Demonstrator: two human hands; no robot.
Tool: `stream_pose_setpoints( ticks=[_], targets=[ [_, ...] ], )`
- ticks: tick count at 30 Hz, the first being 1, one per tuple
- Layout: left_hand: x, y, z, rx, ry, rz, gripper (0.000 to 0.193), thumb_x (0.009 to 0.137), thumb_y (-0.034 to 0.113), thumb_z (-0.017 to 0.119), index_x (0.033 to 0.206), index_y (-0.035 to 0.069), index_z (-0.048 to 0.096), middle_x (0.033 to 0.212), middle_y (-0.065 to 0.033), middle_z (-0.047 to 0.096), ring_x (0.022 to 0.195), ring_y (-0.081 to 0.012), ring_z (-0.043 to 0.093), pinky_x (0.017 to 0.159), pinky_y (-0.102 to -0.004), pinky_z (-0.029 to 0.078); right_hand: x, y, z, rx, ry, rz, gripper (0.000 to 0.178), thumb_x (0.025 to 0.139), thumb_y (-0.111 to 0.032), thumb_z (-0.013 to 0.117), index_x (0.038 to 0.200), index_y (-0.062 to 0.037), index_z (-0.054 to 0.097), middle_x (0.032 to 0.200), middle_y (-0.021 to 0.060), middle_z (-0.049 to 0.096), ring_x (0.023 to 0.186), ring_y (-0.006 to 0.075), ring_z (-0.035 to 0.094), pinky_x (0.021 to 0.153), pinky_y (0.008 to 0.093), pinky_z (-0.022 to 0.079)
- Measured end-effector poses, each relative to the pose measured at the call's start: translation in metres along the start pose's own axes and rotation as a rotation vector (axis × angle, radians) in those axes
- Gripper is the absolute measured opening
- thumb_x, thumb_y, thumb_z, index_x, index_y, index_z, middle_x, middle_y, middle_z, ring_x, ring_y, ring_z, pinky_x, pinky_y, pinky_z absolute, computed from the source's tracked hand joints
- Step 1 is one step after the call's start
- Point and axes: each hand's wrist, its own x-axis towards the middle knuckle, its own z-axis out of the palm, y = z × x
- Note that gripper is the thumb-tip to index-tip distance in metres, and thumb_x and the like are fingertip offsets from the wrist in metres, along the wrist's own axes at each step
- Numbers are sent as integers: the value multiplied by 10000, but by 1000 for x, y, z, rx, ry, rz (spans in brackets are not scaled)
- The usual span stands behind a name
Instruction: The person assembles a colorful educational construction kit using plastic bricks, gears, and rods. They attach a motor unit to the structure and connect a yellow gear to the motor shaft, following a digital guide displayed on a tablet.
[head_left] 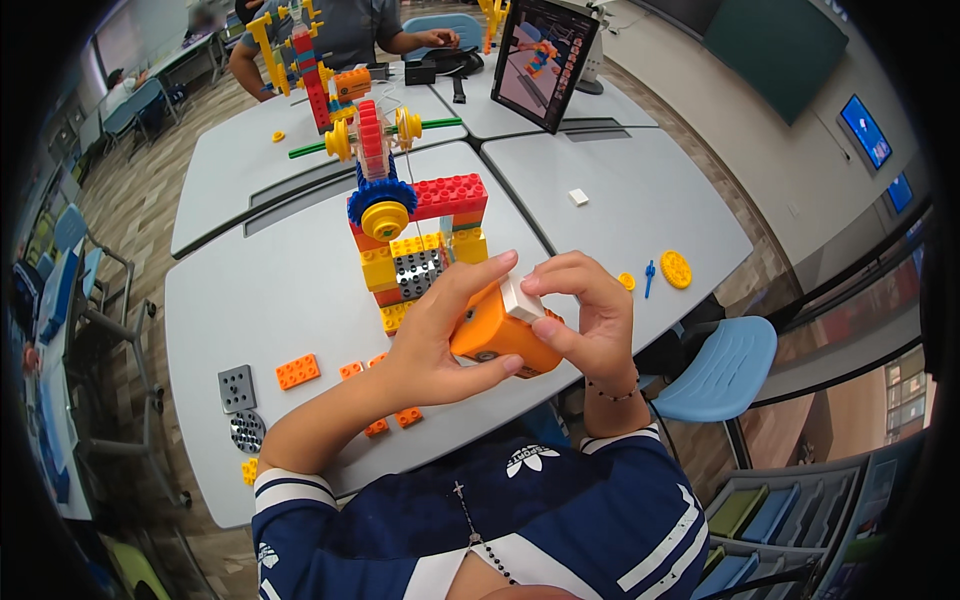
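Between my hands, over the near side of the table, is an orange block-shaped piece [535, 352] with a small round detail on its side. My left hand [425, 330] grips it from the left, thumb along its lower side. A white block [522, 300] sits against its top, and my right hand [590, 312] pinches this between thumb and fingers. Just beyond stands a tower of red, yellow and orange bricks [450, 195], partly hidden by my left hand. It carries a blue gear [400, 197], a yellow pulley wheel [385, 221] and a green axle [440, 124].
Left of my forearm lie an orange brick [297, 372], a grey square plate [237, 388] and a grey disc [247, 432]. A yellow wheel [676, 269], blue pin [650, 278] and white block [578, 198] lie right. Farther back are a tablet [540, 60] and another person's hand [436, 39].
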Motion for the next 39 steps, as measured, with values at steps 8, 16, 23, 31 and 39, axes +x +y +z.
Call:
stream_pose_setpoints(
  ticks=[8,16,23,31,39],
  targets=[
    [1,1,-1,1,-30,72,677,753,149,742,1362,82,453,1041,-112,497,917,-218,531,789,-303,452,-3,-3,2,-51,-3,-48,258,738,-72,697,992,-28,688,991,116,640,886,201,630,777,297,500],
    [-4,9,-4,-356,11,-176,675,805,100,687,1394,75,358,1200,-107,488,1140,-204,501,960,-327,423,-4,-23,10,-247,-165,-116,828,620,-268,840,1320,-22,471,1304,174,495,1207,329,492,1088,488,309],
    [-3,9,-5,-293,28,-178,655,795,122,702,1368,68,390,1191,-108,493,1107,-207,508,936,-328,428,-5,-29,21,-600,-126,-186,859,609,-241,850,1331,-29,437,1266,165,525,1189,325,514,1067,509,335],
    [1,8,-8,119,56,55,657,732,183,762,1303,54,464,1033,-129,520,915,-241,532,781,-305,456,-8,-16,43,-710,67,-319,659,676,-153,778,1229,35,473,1192,180,557,1102,328,570,954,430,474],
    [-2,13,-9,192,23,100,672,711,168,774,1280,54,436,1072,-124,497,932,-225,504,785,-318,434,-5,-6,44,-640,135,-448,521,757,-159,712,1195,26,500,1137,190,591,1026,319,618,900,407,520]
  ],
)
